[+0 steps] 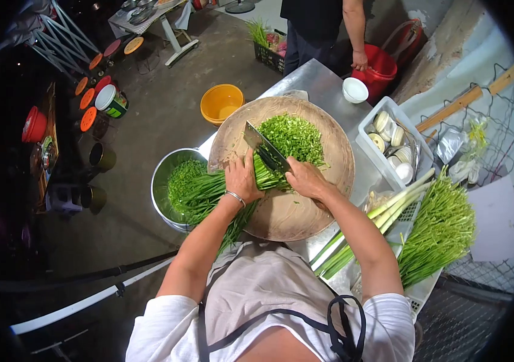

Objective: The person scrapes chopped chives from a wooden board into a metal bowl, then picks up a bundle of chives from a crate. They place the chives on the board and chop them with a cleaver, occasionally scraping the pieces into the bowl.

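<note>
On a round wooden board (323,208) lies a bunch of long green stalks (208,192), its leafy ends hanging off the left side. My left hand (242,177) presses on the bunch with its fingers together. A cleaver (264,145) is held in my right hand (306,178), its blade across the bunch just right of my left fingers. Beyond the blade sits a pile of chopped greens (290,139). Left of the board, a metal bowl (161,205) holds more chopped greens (183,181), partly under the stalks.
An orange bowl (222,104) is beyond the board. A white bowl (355,90), a bin of containers (392,142), leeks (383,217) and a green bundle (441,232) are at the right. A person (317,30) stands behind the metal table (320,81) by a red bucket (377,69).
</note>
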Motion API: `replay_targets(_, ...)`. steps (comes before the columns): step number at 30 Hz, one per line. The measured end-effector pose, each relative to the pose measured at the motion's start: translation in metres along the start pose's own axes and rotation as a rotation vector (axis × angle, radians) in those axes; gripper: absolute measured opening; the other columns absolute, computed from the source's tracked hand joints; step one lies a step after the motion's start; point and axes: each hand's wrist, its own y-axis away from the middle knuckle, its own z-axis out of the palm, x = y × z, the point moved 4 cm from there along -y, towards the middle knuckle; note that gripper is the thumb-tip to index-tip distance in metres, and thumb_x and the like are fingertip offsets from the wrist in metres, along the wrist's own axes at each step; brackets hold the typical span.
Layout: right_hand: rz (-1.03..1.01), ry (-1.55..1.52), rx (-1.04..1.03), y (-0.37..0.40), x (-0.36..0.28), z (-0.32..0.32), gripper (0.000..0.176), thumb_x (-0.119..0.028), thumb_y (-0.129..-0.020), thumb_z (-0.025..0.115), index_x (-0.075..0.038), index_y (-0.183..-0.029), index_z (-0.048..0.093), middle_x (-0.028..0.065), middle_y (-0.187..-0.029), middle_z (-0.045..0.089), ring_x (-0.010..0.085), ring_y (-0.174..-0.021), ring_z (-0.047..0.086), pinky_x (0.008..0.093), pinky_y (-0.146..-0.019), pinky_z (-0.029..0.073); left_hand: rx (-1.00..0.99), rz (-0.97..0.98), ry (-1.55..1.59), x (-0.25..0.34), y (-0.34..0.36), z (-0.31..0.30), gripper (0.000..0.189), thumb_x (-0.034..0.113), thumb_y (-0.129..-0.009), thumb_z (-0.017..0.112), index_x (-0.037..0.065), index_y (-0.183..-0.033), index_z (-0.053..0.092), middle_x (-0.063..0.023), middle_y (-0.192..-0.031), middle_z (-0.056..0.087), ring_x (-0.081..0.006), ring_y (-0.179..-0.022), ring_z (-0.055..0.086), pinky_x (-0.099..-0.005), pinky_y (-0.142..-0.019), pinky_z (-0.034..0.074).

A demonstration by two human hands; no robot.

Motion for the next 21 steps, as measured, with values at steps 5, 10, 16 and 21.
replay_targets(5,0.007,0.065,-0.004,0.055,-0.044,-0.048,0.026,-0.017,-0.098,0.053,0.002,-0.114,0.045,0.0306,-0.08,0.066,0.0522,-0.079,0.065,0.0609,-0.076,0.049,0.04,-0.049,-0.023,-0.014,0.027,0.008,0.142,0.037,-0.047,0.099,0.005,-0.16,0.02,-0.0228,-0.139,0.047,-0.0391,-0.124,0.052,-0.0495,-0.103,0.042)
replay_targets(10,0.054,0.117,-0.046,0.109,-0.061,-0.034,0.021,-0.012,-0.097,0.053,0.002,-0.108,0.043,0.0283,-0.072,0.064,0.0526,-0.071,0.065,0.0602,-0.069,0.052,0.08,-0.071,-0.021,-0.011,0.042,0.009,0.151,0.045,-0.044,0.101,0.003,-0.162,0.016,-0.0248,-0.143,0.043,-0.0422,-0.129,0.047,-0.058,-0.106,0.034)
replay_targets(16,0.108,0.137,-0.008,0.092,-0.033,0.06,0.018,-0.009,-0.095,0.054,0.0,-0.105,0.043,0.0283,-0.071,0.066,0.0509,-0.068,0.066,0.0605,-0.065,0.053,0.05,-0.063,-0.025,-0.012,0.038,0.01,0.158,0.05,-0.042,0.101,0.003,-0.163,0.012,-0.0258,-0.148,0.041,-0.0427,-0.137,0.042,-0.0613,-0.108,0.032)
replay_targets(21,0.133,0.054,0.073,0.048,-0.033,0.052,0.021,-0.015,-0.098,0.053,0.0,-0.108,0.043,0.0282,-0.07,0.065,0.0516,-0.07,0.066,0.0625,-0.068,0.051,0.087,-0.039,0.021,-0.014,0.039,0.008,0.154,0.047,-0.043,0.101,0.003,-0.163,0.015,-0.0249,-0.148,0.041,-0.0419,-0.135,0.043,-0.0616,-0.107,0.033)
